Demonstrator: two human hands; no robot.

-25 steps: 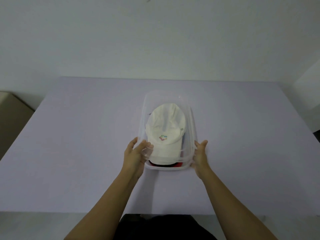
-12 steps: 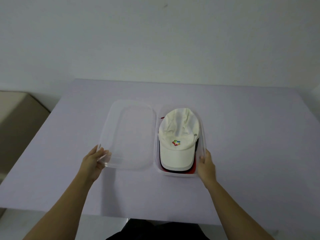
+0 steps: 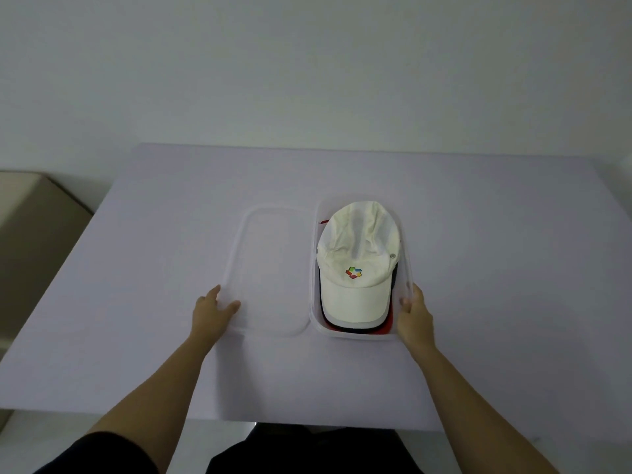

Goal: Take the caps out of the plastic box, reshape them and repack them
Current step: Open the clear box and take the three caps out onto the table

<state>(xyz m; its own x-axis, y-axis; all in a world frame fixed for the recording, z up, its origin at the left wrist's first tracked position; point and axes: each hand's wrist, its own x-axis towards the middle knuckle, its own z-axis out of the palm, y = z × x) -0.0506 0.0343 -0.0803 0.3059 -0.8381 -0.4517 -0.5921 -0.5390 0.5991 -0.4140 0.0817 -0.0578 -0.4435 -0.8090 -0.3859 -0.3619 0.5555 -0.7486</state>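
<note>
A clear plastic box (image 3: 407,265) stands on the pale table, a little right of centre. A white cap (image 3: 359,261) with a small coloured logo lies on top inside it, brim toward me. Edges of a dark cap and a red cap (image 3: 383,331) show beneath it. The clear lid (image 3: 270,268) lies flat on the table just left of the box. My left hand (image 3: 212,314) holds the lid's near left corner, thumb on top. My right hand (image 3: 413,316) grips the box's near right corner.
The pale lilac table (image 3: 513,285) stretches wide to both sides of the box and ends near my body. A beige piece of furniture (image 3: 30,234) stands beyond the table's left edge. A plain wall rises behind.
My left hand lifted the lid off the box, carried it left and laid it flat on the table beside the box. My right hand stayed on the box's corner.
</note>
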